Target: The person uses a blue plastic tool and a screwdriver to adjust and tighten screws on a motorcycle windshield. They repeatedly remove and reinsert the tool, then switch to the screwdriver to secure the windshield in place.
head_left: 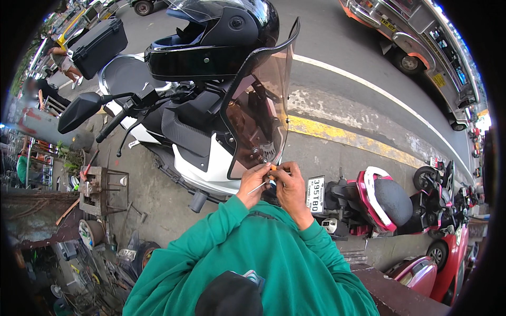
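Note:
Both of my hands meet in front of the smoky tinted windshield (253, 121) of a white and black scooter (203, 163), by its lower end. The fingers of my left hand (254, 183) are bent closed, their tips against a small orange piece (273, 168). My right hand (291, 190) is closed in a pinch beside it. From between its fingertips a thin pale metal rod (256, 188) slants across my left palm. The rod's other end is hidden by my fingers. What my left fingertips grip is too small to tell.
A black helmet (226, 45) rests above the scooter's handlebar, behind the windshield. Parked motorcycles, the nearest with a dark seat (390, 203), stand at right. A metal stand (100, 189) and loose scrap lie at left. A jeepney (416, 47) is on the road beyond.

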The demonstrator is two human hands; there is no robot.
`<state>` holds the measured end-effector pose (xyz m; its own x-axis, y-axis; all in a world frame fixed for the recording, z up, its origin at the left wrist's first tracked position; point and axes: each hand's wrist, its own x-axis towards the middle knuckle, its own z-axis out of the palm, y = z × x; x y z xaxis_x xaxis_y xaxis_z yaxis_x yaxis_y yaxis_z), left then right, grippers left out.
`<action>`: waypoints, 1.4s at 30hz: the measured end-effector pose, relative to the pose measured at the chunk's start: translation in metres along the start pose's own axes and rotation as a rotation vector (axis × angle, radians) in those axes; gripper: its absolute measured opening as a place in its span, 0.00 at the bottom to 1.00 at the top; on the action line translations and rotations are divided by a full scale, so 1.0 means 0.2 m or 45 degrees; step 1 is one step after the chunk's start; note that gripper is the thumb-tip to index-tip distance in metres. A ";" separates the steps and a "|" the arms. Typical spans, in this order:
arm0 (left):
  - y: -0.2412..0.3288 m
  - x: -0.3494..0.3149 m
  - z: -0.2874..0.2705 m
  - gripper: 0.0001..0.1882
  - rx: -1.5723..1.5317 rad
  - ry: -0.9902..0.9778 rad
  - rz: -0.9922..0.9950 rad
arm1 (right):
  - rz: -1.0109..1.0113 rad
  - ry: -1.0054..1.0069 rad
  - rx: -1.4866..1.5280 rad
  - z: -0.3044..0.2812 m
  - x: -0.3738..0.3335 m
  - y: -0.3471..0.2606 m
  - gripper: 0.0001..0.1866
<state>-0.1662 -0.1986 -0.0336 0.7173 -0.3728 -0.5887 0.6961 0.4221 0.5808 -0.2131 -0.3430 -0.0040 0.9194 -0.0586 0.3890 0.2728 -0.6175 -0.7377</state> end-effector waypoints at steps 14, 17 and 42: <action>-0.03 0.01 -0.08 0.15 -0.085 -0.202 -0.071 | 0.651 -0.070 0.387 0.02 0.06 0.01 0.06; -0.05 0.03 -0.09 0.15 -0.141 -0.236 -0.028 | 0.731 -0.130 0.555 0.01 0.09 -0.03 0.08; 0.01 -0.02 0.05 0.27 -0.016 0.110 0.141 | 0.822 -0.010 0.980 0.22 0.10 0.31 0.15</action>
<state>-0.1678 -0.2036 -0.0245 0.7836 -0.2513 -0.5681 0.6122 0.4673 0.6378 -0.1660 -0.3487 -0.0667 0.9570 -0.1965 -0.2132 -0.1724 0.2057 -0.9633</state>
